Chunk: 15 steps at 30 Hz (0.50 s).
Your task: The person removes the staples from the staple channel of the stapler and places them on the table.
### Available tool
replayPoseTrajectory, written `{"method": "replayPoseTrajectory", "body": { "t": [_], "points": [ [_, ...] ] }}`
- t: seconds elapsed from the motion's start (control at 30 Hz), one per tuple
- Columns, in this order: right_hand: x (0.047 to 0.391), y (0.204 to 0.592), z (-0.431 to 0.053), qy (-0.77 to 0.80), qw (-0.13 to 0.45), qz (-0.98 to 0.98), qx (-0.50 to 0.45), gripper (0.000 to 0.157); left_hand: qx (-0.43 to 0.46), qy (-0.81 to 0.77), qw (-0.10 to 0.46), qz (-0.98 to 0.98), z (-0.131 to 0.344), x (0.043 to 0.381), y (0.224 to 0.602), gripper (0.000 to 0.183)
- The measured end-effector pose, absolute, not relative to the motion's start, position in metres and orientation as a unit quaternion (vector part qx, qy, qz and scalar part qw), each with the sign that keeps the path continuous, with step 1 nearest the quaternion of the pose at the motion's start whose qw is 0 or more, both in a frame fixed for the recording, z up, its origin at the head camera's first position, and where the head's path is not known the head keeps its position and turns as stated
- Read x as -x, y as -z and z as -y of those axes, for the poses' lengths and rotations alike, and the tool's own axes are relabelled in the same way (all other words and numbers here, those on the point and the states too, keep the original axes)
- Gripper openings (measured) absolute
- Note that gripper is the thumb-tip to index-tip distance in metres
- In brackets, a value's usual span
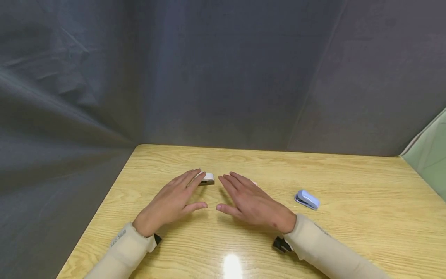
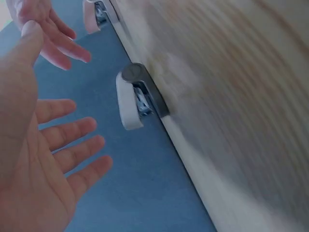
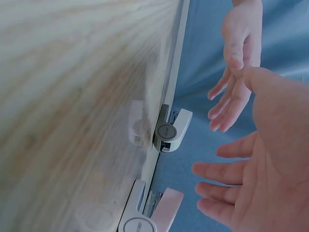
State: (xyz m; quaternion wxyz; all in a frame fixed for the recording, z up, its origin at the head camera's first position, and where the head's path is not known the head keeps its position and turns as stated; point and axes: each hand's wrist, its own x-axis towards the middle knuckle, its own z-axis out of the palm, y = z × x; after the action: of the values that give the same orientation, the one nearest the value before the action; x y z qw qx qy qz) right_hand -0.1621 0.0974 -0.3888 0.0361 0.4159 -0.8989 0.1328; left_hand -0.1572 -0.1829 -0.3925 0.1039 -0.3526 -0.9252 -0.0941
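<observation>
Both hands hover over the table with fingers extended and nothing in their grip. My left hand (image 1: 174, 202) is nearest a small white stapler (image 1: 209, 177) with a dark grey base, whose left part its fingers hide in the head view. Facing it, my right hand (image 1: 253, 202) is a short gap away, thumb toward the left thumb. A pink-and-white stapler (image 3: 166, 209) shows near the right fingers in the right wrist view; in the head view the right hand covers nearly all of it. To the right of that hand lies a light blue stapler (image 1: 308, 199).
The staplers rest on a light wood-grain table (image 1: 366, 217). A dark cloth (image 1: 237, 77) rises behind the table and along its left side. A pale green surface (image 1: 432, 155) shows beyond the right edge. Light glares off the front of the tabletop.
</observation>
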Motion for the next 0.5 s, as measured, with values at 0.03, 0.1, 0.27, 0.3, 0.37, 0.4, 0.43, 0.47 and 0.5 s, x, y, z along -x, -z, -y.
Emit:
{"method": "replayPoseTrajectory", "body": {
  "t": [0.03, 0.1, 0.27, 0.3, 0.37, 0.4, 0.43, 0.47, 0.5],
  "points": [
    [0.164, 0.389, -0.096, -0.132, 0.037, 0.899, -0.416, 0.082, 0.348, 0.097, 0.102, 0.927, 0.184, 0.158, 0.393, 0.086],
    [0.167, 0.389, -0.092, -0.129, 0.039, 0.899, -0.417, 0.082, 0.34, 0.103, 0.1, 0.929, 0.186, 0.161, 0.393, 0.085],
    [0.175, 0.389, -0.084, -0.122, 0.048, 0.897, -0.423, 0.079, 0.324, 0.126, 0.097, 0.933, 0.19, 0.168, 0.395, 0.084],
    [0.176, 0.389, -0.082, -0.121, 0.05, 0.896, -0.424, 0.079, 0.321, 0.131, 0.096, 0.933, 0.19, 0.17, 0.396, 0.084],
    [0.179, 0.388, -0.079, -0.124, 0.054, 0.894, -0.427, 0.077, 0.315, 0.147, 0.097, 0.933, 0.191, 0.174, 0.397, 0.083],
    [0.181, 0.388, -0.078, -0.125, 0.055, 0.893, -0.429, 0.077, 0.312, 0.155, 0.098, 0.932, 0.191, 0.175, 0.397, 0.082],
    [0.182, 0.387, -0.077, -0.126, 0.056, 0.892, -0.429, 0.076, 0.309, 0.163, 0.1, 0.932, 0.192, 0.177, 0.398, 0.081],
    [0.183, 0.387, -0.075, -0.128, 0.057, 0.892, -0.43, 0.076, 0.306, 0.171, 0.102, 0.931, 0.193, 0.178, 0.399, 0.081],
    [0.185, 0.387, -0.074, -0.129, 0.057, 0.892, -0.43, 0.075, 0.302, 0.178, 0.104, 0.931, 0.193, 0.179, 0.399, 0.082]
  ]
}}
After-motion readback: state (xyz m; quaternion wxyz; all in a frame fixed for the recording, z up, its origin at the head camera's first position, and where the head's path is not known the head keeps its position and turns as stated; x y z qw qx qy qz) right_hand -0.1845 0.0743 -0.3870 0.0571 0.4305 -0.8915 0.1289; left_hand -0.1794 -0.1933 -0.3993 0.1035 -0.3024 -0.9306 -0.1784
